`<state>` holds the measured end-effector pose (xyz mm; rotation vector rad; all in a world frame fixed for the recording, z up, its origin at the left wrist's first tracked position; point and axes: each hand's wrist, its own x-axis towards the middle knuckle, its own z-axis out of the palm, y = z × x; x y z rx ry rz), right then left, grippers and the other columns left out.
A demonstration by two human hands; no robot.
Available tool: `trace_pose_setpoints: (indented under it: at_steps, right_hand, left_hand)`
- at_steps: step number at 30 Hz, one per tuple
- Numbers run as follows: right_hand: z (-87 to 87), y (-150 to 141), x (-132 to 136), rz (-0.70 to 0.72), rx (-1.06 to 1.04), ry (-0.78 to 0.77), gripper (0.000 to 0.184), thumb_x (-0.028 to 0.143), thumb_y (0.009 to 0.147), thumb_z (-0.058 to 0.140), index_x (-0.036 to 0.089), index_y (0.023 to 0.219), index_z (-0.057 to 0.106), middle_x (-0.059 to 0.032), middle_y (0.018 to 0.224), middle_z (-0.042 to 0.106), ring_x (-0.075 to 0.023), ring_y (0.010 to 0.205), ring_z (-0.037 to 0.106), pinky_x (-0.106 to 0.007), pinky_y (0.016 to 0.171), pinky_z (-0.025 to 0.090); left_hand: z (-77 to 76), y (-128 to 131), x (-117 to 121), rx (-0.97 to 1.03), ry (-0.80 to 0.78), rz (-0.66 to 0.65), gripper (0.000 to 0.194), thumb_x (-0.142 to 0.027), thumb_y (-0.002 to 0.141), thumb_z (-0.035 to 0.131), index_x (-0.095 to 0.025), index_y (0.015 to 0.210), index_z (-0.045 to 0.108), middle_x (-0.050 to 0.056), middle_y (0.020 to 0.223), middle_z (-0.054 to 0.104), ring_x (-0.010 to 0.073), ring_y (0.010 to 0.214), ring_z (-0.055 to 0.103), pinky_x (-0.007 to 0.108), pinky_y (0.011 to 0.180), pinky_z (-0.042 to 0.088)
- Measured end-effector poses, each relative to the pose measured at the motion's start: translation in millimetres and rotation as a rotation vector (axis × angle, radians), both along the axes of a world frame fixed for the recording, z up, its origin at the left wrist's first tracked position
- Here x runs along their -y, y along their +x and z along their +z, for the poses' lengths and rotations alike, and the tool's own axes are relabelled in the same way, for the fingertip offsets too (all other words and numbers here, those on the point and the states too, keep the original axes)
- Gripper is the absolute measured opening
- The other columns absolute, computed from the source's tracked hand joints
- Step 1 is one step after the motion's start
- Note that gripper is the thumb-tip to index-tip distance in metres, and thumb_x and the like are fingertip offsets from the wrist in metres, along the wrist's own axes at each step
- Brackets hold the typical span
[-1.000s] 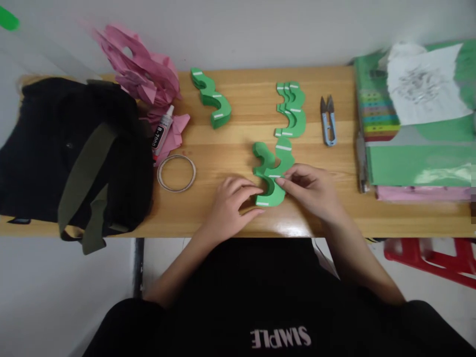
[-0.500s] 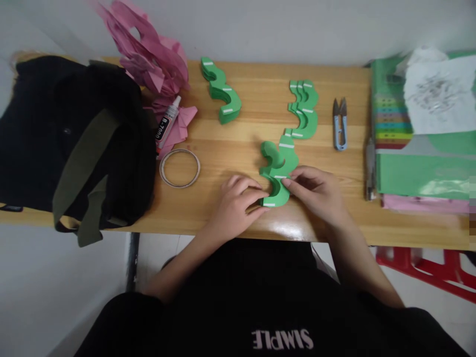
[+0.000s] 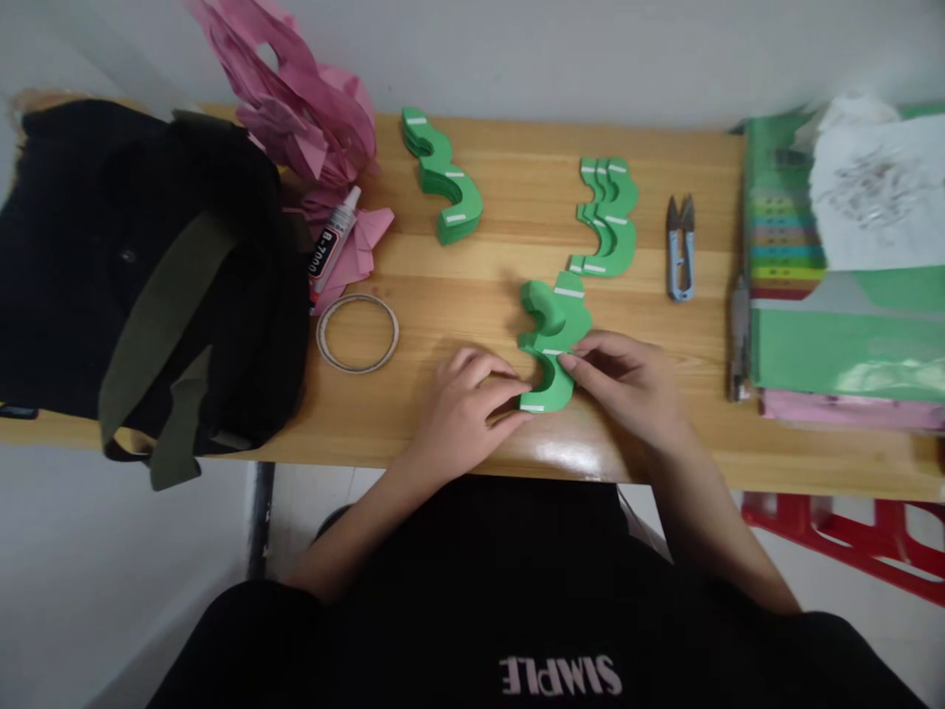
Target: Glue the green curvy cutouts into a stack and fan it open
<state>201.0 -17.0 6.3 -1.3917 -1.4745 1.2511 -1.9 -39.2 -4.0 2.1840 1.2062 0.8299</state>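
Note:
Between my hands is a wavy stack of green paper strips [image 3: 565, 320] with short white tape pieces on its top face. My left hand [image 3: 472, 409] pinches the near left end between thumb and fingertips. On the right edge, near the middle tape piece, my right hand [image 3: 627, 384] grips the same stack between thumb and forefinger. Just beyond it lie overlapping green wavy strips [image 3: 620, 236], also with white tape pieces. A further green wavy stack [image 3: 462, 207] stands farther back to the left.
Blue-handled thread snips [image 3: 680, 251] lie to the right, beside a pile of green folders [image 3: 849, 345] with white paper on top. Leftward are a tape roll [image 3: 394, 333], a B-7000 glue tube [image 3: 332, 246], crumpled pink paper [image 3: 317, 118] and a black bag [image 3: 243, 364].
The view has shifted slightly. The far end of the held stack has drawn slightly away from the overlapping strips behind it. Both hands keep their grip.

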Motion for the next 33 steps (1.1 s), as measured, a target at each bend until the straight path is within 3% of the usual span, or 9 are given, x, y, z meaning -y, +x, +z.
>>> trace_pose_setpoints:
  at_steps: [14, 26, 33]
  right_hand:
    - [-1.2, 0.5, -0.4, 0.013, 0.051, 0.002, 0.011, 0.03, 0.078, 0.069, 0.02, 0.077, 0.065, 0.0004, 0.071, 0.067, -0.0117, 0.063, 0.06, -0.024, 0.057, 0.049]
    - [-0.3, 0.6, -1.7, 0.057, 0.092, 0.051, 0.014, 0.034, 0.079, 0.068, 0.02, 0.078, 0.064, -0.0003, 0.073, 0.059, -0.0118, 0.064, 0.053, -0.026, 0.056, 0.043]
    - [2.5, -11.2, -4.9, -0.03, 0.03, 0.021, 0.015, 0.033, 0.077, 0.069, 0.02, 0.075, 0.063, 0.0024, 0.065, 0.056, -0.0097, 0.058, 0.049, -0.024, 0.053, 0.041]
  left_hand:
    - [1.4, 3.6, 0.1, -0.031, -0.012, 0.01, 0.013, -0.026, 0.078, 0.074, -0.019, 0.088, 0.069, 0.004, 0.092, 0.065, 0.0217, 0.092, 0.054, 0.039, 0.081, 0.046]
    - [-3.0, 2.6, -1.2, -0.033, -0.054, 0.011, 0.012, -0.024, 0.076, 0.076, -0.02, 0.085, 0.069, 0.004, 0.093, 0.065, 0.0224, 0.093, 0.053, 0.041, 0.082, 0.046]
    - [-1.5, 2.5, -2.6, -0.048, -0.064, 0.003, 0.014, -0.021, 0.073, 0.078, -0.019, 0.085, 0.07, 0.004, 0.092, 0.064, 0.0232, 0.095, 0.053, 0.041, 0.083, 0.045]
